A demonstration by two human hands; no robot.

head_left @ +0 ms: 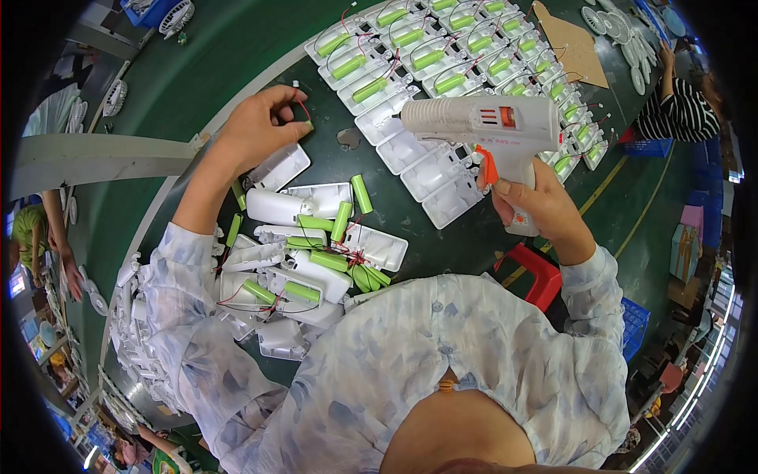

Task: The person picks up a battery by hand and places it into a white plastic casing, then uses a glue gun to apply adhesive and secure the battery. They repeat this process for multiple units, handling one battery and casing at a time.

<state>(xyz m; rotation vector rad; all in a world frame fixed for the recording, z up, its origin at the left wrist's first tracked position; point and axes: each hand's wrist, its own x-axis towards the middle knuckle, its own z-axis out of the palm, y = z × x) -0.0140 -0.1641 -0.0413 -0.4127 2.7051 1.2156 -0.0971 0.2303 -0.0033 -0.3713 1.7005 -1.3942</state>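
Note:
My right hand (pixel 545 207) is wrapped round the grip of a white hot glue gun (pixel 474 122), fingers by its orange trigger. The nozzle points left, over the near end of rows of white plastic shells (pixel 422 179). Shells in the farther rows hold green battery cells (pixel 428 59) with thin wires; the nearest ones hold none. To the left, my left hand (pixel 264 130) is closed with its fingertips pinched on a battery cell. Only a green end (pixel 309 125) and a red wire with a white connector (pixel 296 84) show. Below it lie loose shells (pixel 276 207) and loose cells (pixel 361 193).
A brown cardboard sheet (pixel 572 47) and white fan-shaped grilles (pixel 616 28) lie beyond the rows. A grey curved bar (pixel 103 162) reaches in from the left. A red stool (pixel 537 276) stands by my right arm. Other people work at both sides.

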